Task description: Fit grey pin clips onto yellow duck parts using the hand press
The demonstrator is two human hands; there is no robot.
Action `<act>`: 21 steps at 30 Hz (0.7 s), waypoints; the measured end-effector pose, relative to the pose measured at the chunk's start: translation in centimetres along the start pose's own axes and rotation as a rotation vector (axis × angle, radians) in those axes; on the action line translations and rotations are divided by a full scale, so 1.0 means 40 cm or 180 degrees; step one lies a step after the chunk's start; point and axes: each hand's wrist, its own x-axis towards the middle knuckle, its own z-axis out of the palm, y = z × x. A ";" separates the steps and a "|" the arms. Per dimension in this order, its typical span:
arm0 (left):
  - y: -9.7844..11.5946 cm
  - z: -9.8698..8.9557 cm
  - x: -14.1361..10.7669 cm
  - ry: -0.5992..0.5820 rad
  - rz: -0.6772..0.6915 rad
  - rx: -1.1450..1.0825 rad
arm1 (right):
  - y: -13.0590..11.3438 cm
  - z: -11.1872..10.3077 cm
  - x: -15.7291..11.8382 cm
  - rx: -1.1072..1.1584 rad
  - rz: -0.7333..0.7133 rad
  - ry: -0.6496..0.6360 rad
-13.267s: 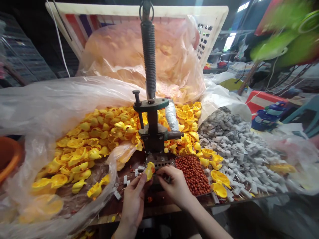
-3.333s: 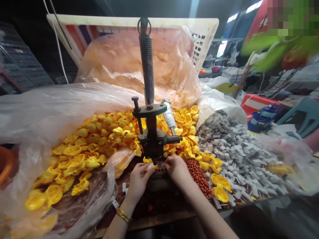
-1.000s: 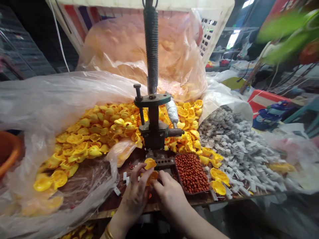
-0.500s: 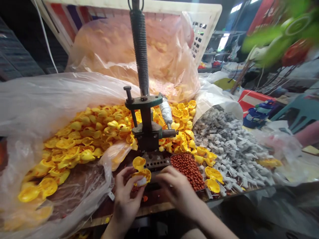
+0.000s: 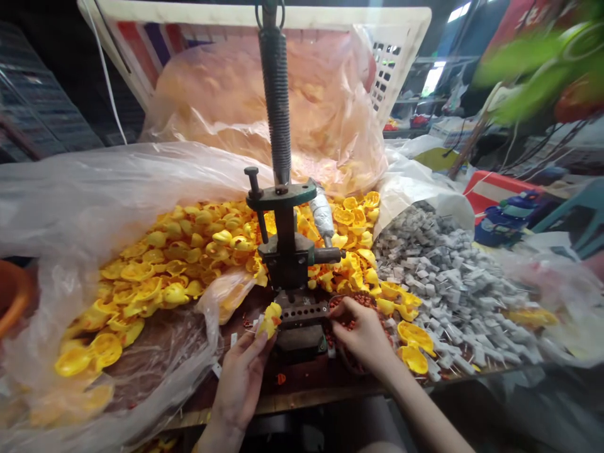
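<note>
My left hand (image 5: 245, 362) is closed around a small yellow plastic toy duck (image 5: 270, 319) with an orange beak, just left of the metal press. A thin pin and a whitish bit show beside the thumb. My right hand (image 5: 361, 333) reaches over a tray of small red-brown beads (image 5: 349, 357), its fingertips pinched together by the right end of the metal bar with holes (image 5: 304, 314). What lies between those fingertips is hidden. The hand covers much of the beads.
The hand press (image 5: 285, 251) stands in the middle. Behind it lie heaped yellow duck shells (image 5: 170, 251) on plastic sheeting (image 5: 117, 176). Grey-white blocks with pins (image 5: 438, 283) pile up on the right. A white crate (image 5: 406, 69) leans behind; a green fan (image 5: 542, 69) blurs at upper right.
The yellow piece was spread open with a white block inside; now it appears as a closed duck, turned in my left hand. My right hand has moved right onto the beads.
</note>
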 end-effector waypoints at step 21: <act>-0.026 0.011 -0.011 -0.0335 -0.0011 0.0188 | -0.126 0.137 -0.035 0.1809 -0.0394 0.0162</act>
